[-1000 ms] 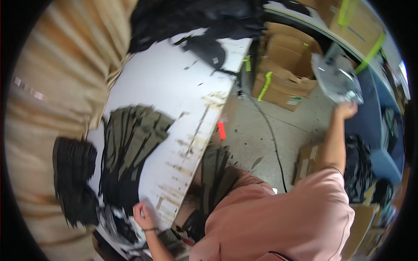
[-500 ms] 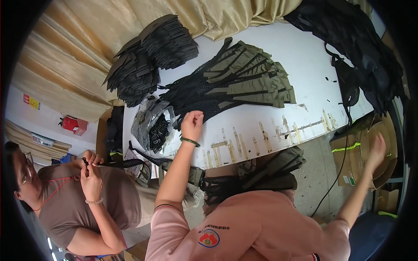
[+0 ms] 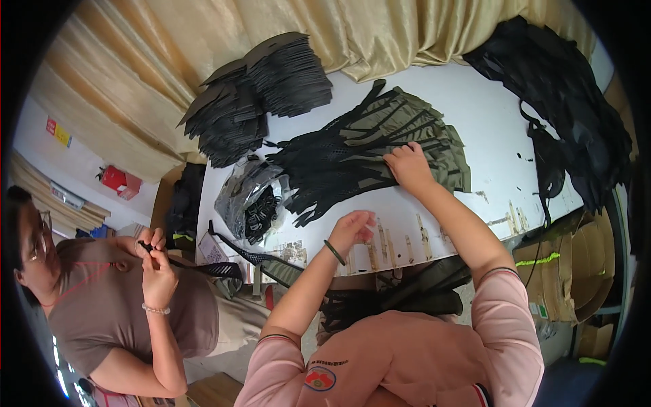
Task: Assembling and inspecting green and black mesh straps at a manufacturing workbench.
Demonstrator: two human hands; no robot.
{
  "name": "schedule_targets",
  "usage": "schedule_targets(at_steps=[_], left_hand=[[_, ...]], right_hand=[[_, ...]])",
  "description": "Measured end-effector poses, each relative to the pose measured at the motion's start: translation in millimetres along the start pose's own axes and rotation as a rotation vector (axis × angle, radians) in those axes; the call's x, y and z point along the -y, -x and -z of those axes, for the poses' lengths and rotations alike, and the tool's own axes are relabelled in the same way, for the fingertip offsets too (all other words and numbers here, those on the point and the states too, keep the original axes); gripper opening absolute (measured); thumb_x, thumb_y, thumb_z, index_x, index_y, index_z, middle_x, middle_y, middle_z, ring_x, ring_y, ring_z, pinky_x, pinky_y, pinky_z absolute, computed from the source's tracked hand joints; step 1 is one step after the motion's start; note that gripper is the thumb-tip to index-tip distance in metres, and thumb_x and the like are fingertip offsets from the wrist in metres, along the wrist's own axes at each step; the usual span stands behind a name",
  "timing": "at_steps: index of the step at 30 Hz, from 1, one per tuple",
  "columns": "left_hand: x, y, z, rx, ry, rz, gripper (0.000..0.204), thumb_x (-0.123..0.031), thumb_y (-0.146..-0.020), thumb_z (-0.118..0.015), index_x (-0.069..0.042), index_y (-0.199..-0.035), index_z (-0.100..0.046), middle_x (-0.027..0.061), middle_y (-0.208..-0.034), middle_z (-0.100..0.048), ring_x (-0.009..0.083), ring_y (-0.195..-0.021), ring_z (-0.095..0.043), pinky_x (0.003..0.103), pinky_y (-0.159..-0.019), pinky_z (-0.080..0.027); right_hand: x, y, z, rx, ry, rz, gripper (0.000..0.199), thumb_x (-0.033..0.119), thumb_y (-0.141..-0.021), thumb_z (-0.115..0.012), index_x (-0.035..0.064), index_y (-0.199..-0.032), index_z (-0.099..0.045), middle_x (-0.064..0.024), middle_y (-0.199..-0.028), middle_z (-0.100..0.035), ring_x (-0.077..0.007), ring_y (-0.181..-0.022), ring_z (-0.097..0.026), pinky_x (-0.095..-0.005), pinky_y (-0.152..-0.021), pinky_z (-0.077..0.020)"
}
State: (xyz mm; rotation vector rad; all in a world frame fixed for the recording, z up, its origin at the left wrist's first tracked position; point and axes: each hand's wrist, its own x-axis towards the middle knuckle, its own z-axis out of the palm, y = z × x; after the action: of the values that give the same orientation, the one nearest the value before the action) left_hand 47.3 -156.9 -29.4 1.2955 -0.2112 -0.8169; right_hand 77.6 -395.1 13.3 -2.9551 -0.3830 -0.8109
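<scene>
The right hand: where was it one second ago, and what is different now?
The right hand came in from far out at the side onto the olive and black strap pile. The left hand left the pile and now sits near the table edge, empty. The piles did not shift.

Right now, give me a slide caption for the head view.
Right hand rests on fanned olive and black strap pieces; left hand hovers over the white table.

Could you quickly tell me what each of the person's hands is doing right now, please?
Left hand: fingers curled, hovering above the white table; whether it holds anything cannot be told.
Right hand: open, resting on the olive fabric pieces.
</scene>
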Motion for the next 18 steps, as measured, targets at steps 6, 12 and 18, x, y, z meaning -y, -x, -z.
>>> schedule_targets(at_steps=[6,12,18], left_hand=[[-34,-16,7,-0.036,0.625,0.002,0.029,-0.033,-0.094,-0.051,-0.008,-0.108,-0.056,0.0068,-0.098,-0.063,0.0195,-0.082,-0.061,0.035,-0.078,-0.048],[-8,-5,35,-0.204,0.559,-0.098,0.008,-0.022,-0.088,-0.061,-0.015,-0.089,-0.056,-0.0020,-0.084,-0.063,0.0121,-0.077,-0.060,0.029,-0.069,-0.046],[19,39,37,-0.297,0.453,-0.113,0.007,-0.017,-0.089,-0.059,-0.013,-0.087,-0.054,0.0003,-0.081,-0.062,0.0141,-0.071,-0.061,0.030,-0.067,-0.047]], right_hand=[[70,55,109,0.191,-0.036,0.249,0.018,0.012,-0.075,-0.054,0.0114,-0.090,-0.063,-0.0037,-0.077,-0.051,-0.0206,-0.081,-0.053,-0.0355,-0.074,-0.0372],[47,136,112,0.349,-0.139,0.300,0.021,0.014,-0.075,-0.054,0.0103,-0.092,-0.067,-0.0037,-0.079,-0.050,-0.0207,-0.085,-0.051,-0.0353,-0.077,-0.0377],[-4,173,107,0.573,0.079,0.013,0.023,0.015,-0.074,-0.058,0.0102,-0.094,-0.068,-0.0071,-0.090,-0.056,-0.0247,-0.099,-0.052,-0.0428,-0.089,-0.0378]])
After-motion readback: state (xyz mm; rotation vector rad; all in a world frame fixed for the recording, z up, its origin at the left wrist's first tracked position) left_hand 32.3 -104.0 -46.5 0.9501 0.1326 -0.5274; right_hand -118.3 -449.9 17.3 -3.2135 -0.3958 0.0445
